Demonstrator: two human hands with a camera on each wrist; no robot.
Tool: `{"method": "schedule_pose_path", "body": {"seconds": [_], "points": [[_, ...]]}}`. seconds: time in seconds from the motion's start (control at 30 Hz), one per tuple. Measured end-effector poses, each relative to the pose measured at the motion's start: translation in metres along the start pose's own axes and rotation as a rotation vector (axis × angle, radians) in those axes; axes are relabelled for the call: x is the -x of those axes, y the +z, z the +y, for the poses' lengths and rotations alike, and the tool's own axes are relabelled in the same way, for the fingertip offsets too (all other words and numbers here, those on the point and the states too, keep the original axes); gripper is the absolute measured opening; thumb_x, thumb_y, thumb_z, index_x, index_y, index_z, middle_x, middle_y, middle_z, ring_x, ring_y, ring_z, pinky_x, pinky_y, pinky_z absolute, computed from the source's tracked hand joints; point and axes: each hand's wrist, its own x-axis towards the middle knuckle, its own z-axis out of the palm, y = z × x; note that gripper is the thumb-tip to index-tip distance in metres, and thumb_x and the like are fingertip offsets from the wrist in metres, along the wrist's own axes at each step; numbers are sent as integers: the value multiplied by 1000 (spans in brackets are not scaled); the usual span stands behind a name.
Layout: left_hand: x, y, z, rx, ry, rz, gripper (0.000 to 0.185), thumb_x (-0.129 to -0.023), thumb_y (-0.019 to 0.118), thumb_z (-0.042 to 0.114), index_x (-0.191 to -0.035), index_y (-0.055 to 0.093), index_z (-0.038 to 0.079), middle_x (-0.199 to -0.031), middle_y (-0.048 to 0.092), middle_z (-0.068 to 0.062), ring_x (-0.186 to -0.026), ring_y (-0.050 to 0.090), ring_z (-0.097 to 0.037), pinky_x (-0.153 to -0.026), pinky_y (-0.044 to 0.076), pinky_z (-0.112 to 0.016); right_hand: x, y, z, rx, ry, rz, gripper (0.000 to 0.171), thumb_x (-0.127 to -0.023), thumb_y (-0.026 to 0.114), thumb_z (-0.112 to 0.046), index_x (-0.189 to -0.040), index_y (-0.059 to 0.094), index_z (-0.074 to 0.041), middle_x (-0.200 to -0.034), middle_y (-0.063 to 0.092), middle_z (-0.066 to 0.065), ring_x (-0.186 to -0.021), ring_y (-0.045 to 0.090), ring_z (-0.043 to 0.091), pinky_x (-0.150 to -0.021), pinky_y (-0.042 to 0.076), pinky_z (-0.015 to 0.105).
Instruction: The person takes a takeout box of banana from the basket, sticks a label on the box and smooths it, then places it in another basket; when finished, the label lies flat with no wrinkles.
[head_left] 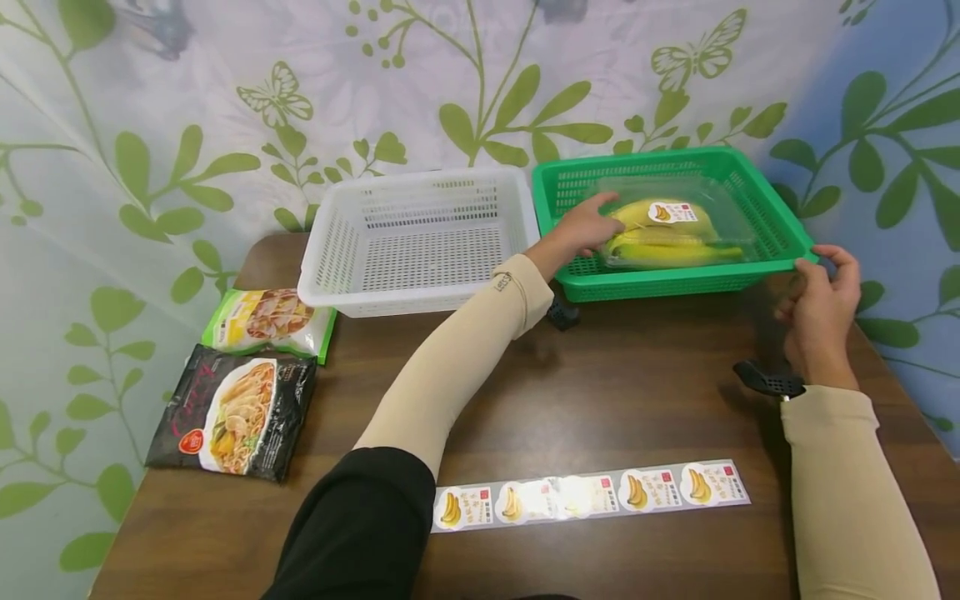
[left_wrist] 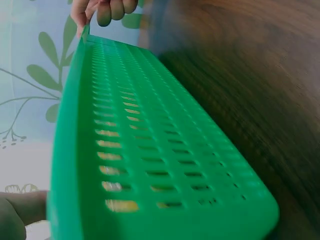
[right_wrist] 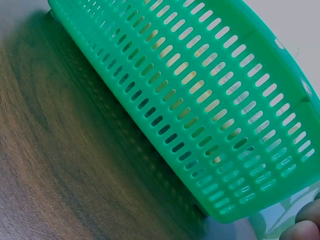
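Sticker strip point(head_left: 592, 494) at 6 o'clock on worktop point(head_left: 615, 392). Left hand point(head_left: 583, 227) rests on bagged bananas point(head_left: 667, 233) inside green basket point(head_left: 780, 218); right hand point(head_left: 821, 308) pinches its 3 o'clock corner.

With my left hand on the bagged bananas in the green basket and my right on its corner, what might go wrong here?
1. The right hand grips only the near right corner of the green slotted plastic basket, so a pull may tip or swing it.
2. The left hand lies on the clear-bagged yellow bananas; pressing could bruise them.
3. The left sleeve crosses beside the white plastic basket and might nudge it.
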Motion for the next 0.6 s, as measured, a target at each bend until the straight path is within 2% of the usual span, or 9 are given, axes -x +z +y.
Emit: {"method": "schedule_pose_path", "body": {"seconds": [0.1,0.2,0.27,0.3,0.37,0.4,0.47,0.5,0.6], "points": [[-5,3,0,-17,-1,2,59,-94,47,12,-143,31,39,-104,57,-1,-43,21,-12,-46,26,-30,1,-1,1,1,-8,-1,35,-88,63,-10,-118,46,-13,-55,37,7,-34,31,18,-31,32,29],[-7,4,-3,-25,-9,19,65,-91,42,2,-145,30,36,-136,43,5,-43,17,-11,-46,25,-29,1,2,2,-2,-16,-8,34,-88,63,-9,-118,46,-12,-54,37,7,-33,32,18,-31,33,29],[-8,5,-5,-32,-24,22,63,-92,43,5,-145,29,36,-139,40,6,-45,19,-11,-47,29,-30,1,3,4,-4,-20,-10,34,-89,63,-9,-118,46,-12,-54,37,7,-33,32,19,-31,33,29],[-7,5,-5,-47,-28,24,61,-94,46,10,-146,27,35,-141,38,7,-48,29,-8,-51,34,-29,1,3,4,-4,-21,-9,33,-89,62,-8,-117,46,-11,-53,38,7,-33,33,19,-31,33,29],[-4,4,-5,-67,-26,23,59,-95,50,22,-147,24,35,-143,35,8,-70,50,-6,-66,43,-29,1,4,4,0,-28,-7,33,-89,62,-9,-117,46,-11,-53,38,7,-33,32,19,-31,32,29],[-2,4,-5,-71,-18,21,60,-95,51,28,-147,23,35,-145,33,8,-88,54,-7,-77,44,-31,1,4,4,-1,-32,-7,32,-89,61,-8,-117,46,-11,-52,38,7,-32,33,19,-31,32,29],[4,2,-3,-80,8,18,63,-93,53,38,-148,21,34,-146,31,8,-121,43,-10,-94,39,-33,0,4,3,-1,-30,-4,32,-89,61,-9,-118,46,-12,-52,37,7,-32,33,19,-31,32,29],[7,1,-2,-90,27,16,64,-93,54,40,-148,21,34,-147,29,9,-130,33,-11,-98,36,-33,0,3,2,1,-25,-1,32,-89,61,-9,-117,46,-12,-52,37,7,-32,33,19,-31,32,29],[20,-4,-1,-152,126,12,62,-92,53,43,-147,25,32,-146,31,9,-129,34,-11,-98,35,-30,-1,1,0,3,-6,6,32,-89,61,-9,-117,46,-14,-53,36,7,-33,32,19,-31,32,30]]}}
